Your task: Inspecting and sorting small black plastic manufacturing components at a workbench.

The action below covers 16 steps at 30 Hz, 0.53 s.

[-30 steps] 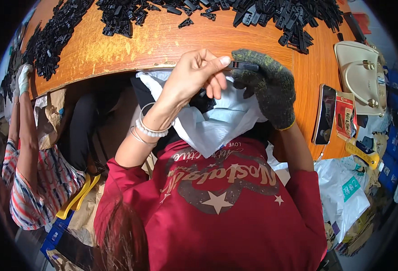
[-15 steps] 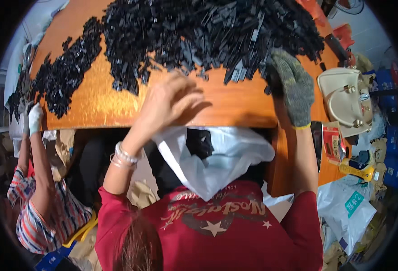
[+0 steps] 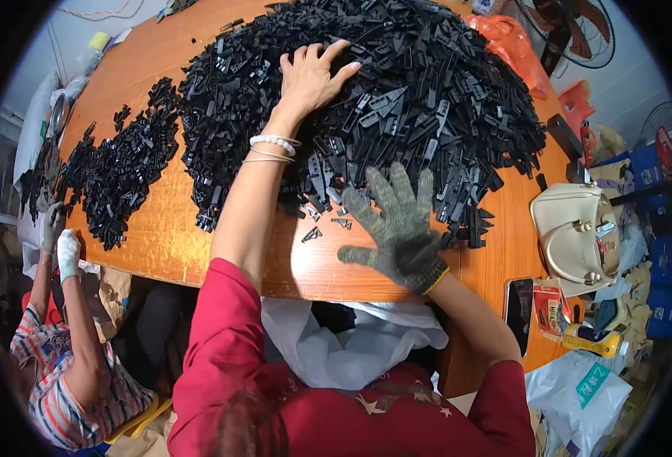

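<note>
A large heap of small black plastic parts (image 3: 397, 99) covers the far middle of the orange-brown table. My bare left hand (image 3: 311, 78), with bracelets at its wrist, reaches over the heap and rests on it, fingers spread and slightly bent. Nearer the front edge, my right hand (image 3: 401, 228) wears a grey knitted glove with a yellow cuff. Its fingers are stretched wide, palm down, the tips at the near side of the heap. A few loose parts (image 3: 312, 234) lie between the heap and the edge. Below, a white sack (image 3: 336, 354) hangs open at my lap.
A smaller black pile (image 3: 126, 175) lies left, near a co-worker's gloved hands (image 3: 68, 253). At right are a cream handbag (image 3: 576, 236), a phone (image 3: 518, 308), a red packet (image 3: 549, 308) and a yellow bottle (image 3: 591, 340). An orange bag (image 3: 511, 53) and a fan (image 3: 572, 27) stand beyond.
My left hand has moved forward from the front edge onto the heap. My right hand has shifted left and nearer, its fingers now spread. The view takes in more of the far table.
</note>
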Tool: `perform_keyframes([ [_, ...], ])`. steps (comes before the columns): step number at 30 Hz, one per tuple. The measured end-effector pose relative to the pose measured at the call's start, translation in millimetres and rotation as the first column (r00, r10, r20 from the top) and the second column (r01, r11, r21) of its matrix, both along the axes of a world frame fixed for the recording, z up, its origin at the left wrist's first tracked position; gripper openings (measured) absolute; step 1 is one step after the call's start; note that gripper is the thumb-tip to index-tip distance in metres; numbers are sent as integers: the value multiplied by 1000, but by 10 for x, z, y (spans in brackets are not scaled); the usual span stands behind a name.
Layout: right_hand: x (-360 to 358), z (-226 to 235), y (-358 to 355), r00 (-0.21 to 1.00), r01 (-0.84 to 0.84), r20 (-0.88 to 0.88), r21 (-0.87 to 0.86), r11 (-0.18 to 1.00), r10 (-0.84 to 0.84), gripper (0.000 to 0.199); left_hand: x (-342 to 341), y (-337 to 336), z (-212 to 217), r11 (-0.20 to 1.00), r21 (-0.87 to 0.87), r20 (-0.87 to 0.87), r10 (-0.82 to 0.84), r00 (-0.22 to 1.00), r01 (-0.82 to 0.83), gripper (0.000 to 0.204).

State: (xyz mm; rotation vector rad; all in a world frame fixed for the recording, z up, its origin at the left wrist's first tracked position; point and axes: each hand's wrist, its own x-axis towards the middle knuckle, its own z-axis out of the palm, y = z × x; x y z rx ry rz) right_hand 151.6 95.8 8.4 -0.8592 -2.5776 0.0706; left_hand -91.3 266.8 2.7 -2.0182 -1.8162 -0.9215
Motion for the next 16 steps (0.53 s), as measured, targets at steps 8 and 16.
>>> perform_keyframes([
  [8, -84, -40, 1, 1000, -16, -22, 55, 998, 17, 76, 294, -234, -72, 996, -28, 33, -84, 996, 85, 45],
  [16, -70, -150, -303, 998, 55, 39, 6, 998, -55, 89, 400, -641, -165, 968, -185, 174, -138, 975, 170, 51],
])
